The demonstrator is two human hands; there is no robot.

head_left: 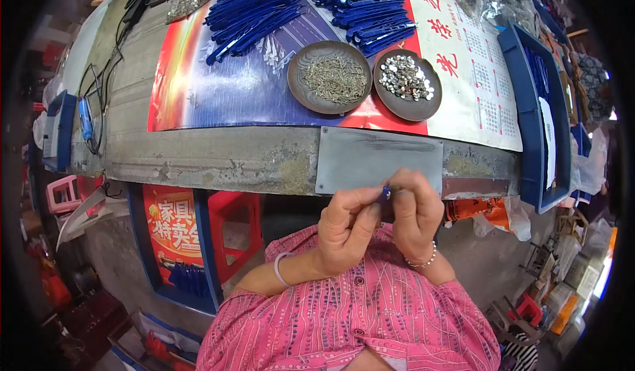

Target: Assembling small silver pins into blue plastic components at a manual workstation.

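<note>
Just in front of the table's edge, my left hand [347, 229] and my right hand [417, 220] are raised close together, fingertips pinched. Between them shows a small bit of a blue piece [385, 192]; the fingers cover the remainder, so its full shape cannot be told. Beyond the hands, a grey metal plate [377, 159] lies at the table edge. Behind it stand two round brown dishes: the left dish [324, 108] holds thin metal pins [334, 78], the right dish [408, 111] small shiny round metal pieces [405, 76].
Two heaps of slender blue pieces [254, 13] lie on a printed poster [218, 99] at the back. A blue tray [528, 119] stands at the right. Black cables [106, 86] run along the left side. Below the table are a blue crate [214, 245] and a red stool [231, 222].
</note>
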